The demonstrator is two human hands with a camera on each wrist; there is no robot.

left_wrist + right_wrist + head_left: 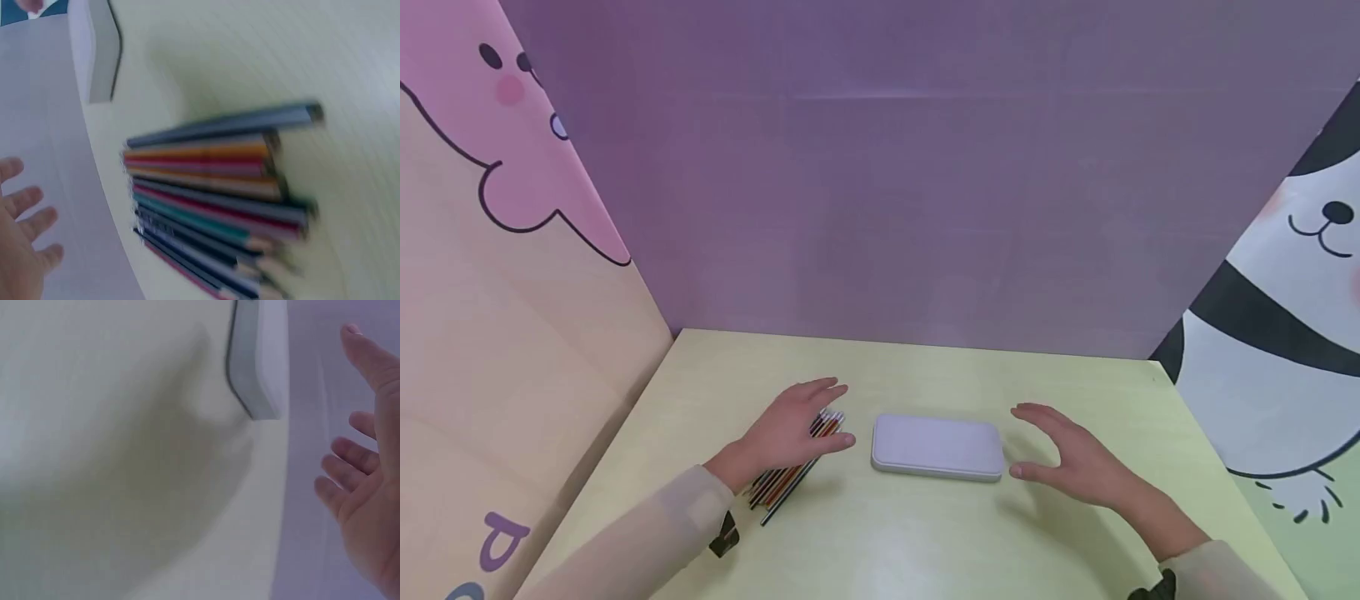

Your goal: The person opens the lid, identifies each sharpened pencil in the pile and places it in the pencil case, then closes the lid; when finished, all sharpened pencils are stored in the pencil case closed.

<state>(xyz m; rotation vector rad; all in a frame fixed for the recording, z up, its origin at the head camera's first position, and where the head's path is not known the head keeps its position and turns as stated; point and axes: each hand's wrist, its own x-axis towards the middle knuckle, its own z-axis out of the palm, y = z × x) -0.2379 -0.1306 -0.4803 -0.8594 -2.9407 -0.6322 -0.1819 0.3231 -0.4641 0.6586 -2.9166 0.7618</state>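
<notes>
A pale lilac, closed flat case (937, 447) with rounded corners lies at the middle of the table. To its left is a loose bundle of several colored pencils (206, 187), lying side by side and slanted; the left hand partly hides them in the head view. Above these pencils hovers my left hand (786, 429), fingers spread and holding nothing. My right hand (1078, 458) is in the air just right of the case, thumb and fingers apart, not touching it. One end of the case also shows in the right wrist view.
The pale wooden table (925, 533) ends at a plain purple wall panel (910, 183) behind. A pink cartoon panel (512, 167) stands on the left and a panda panel (1300, 333) on the right.
</notes>
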